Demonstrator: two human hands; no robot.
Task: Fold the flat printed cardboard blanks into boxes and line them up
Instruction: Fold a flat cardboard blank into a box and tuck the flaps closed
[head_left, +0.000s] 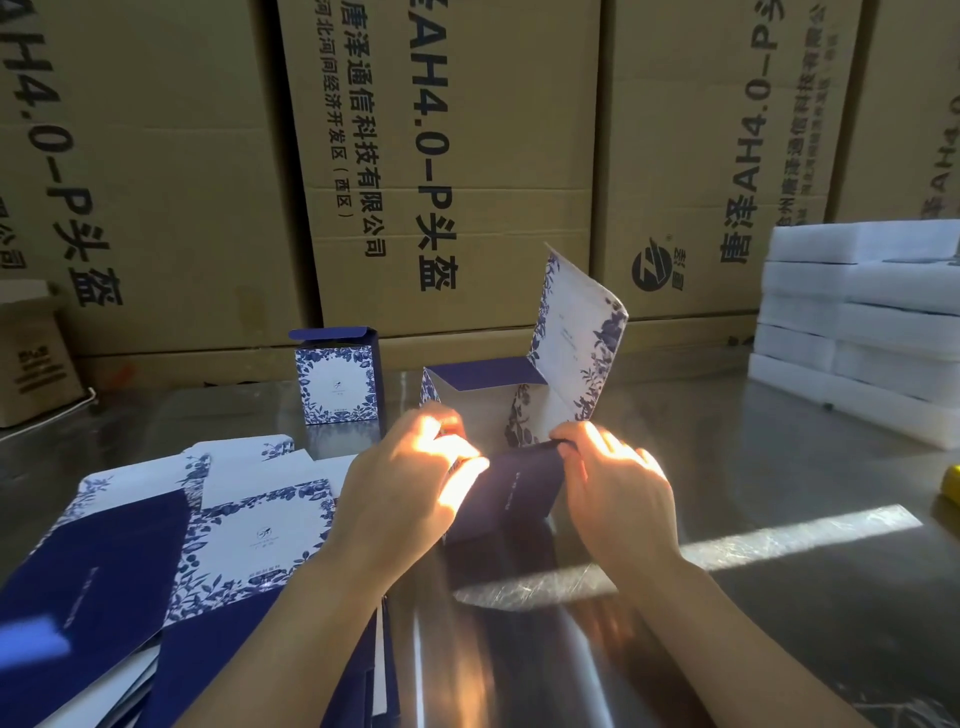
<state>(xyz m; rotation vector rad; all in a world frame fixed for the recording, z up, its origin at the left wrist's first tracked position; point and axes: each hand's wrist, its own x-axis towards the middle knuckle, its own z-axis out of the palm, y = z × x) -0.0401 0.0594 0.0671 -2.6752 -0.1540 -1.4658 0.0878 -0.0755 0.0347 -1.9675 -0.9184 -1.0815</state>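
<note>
A half-folded blue-and-white floral box (511, 405) stands on the shiny table in the middle, its lid flap raised toward the upper right. My left hand (410, 483) grips its near left corner. My right hand (613, 478) pinches the top edge of its dark blue front panel. One finished box (337, 382) stands upright behind and to the left, its top flap open. A pile of flat printed blanks (171, 561) lies at the near left, partly under my left forearm.
Large brown shipping cartons (447, 156) form a wall along the table's back edge. White foam slabs (857, 317) are stacked at the right. A yellow object (951, 483) shows at the right edge. A small brown carton (31, 353) sits far left.
</note>
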